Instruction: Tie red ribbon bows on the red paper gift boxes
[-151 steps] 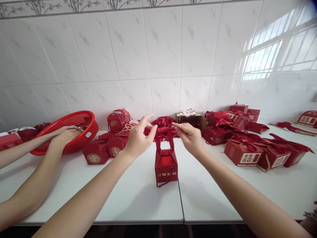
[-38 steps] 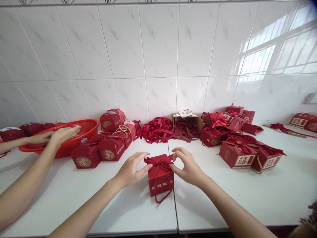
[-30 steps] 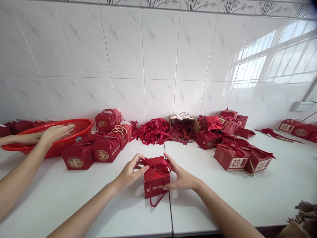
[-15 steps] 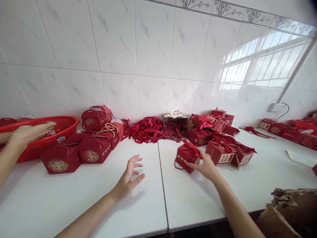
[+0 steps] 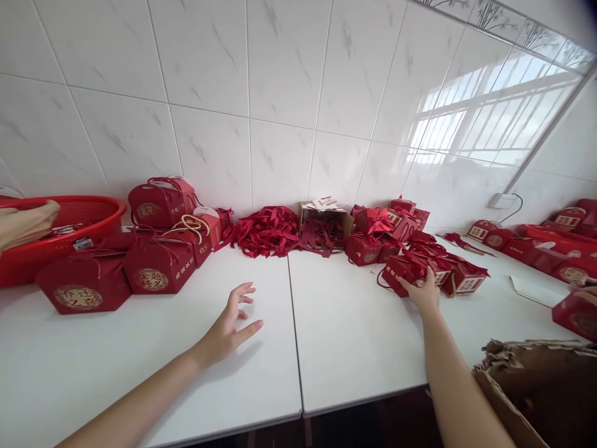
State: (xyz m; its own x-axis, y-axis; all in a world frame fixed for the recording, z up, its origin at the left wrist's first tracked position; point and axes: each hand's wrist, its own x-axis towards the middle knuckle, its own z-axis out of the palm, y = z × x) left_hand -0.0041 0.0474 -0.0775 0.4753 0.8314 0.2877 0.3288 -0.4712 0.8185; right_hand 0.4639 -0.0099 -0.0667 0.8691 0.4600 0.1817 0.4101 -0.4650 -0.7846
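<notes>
My right hand (image 5: 424,292) reaches out to the right and grips a small red gift box (image 5: 400,274) tied with a red ribbon bow. The box rests on the white table (image 5: 345,336), pressed against a cluster of similar ribboned red boxes (image 5: 459,277). My left hand (image 5: 231,320) hovers just above the table near the seam, fingers spread, holding nothing.
A heap of red ribbons (image 5: 265,230) and a small cardboard box (image 5: 326,214) lie against the tiled wall. Larger red boxes (image 5: 158,274) stand at left beside a red basket (image 5: 69,218), where another person's hand (image 5: 28,221) rests. Torn brown cardboard (image 5: 536,386) fills the bottom right.
My hands finished the bow on the box. The right hand carried the box to the right-hand cluster, the left hand let go and opened, and the view swung right.
</notes>
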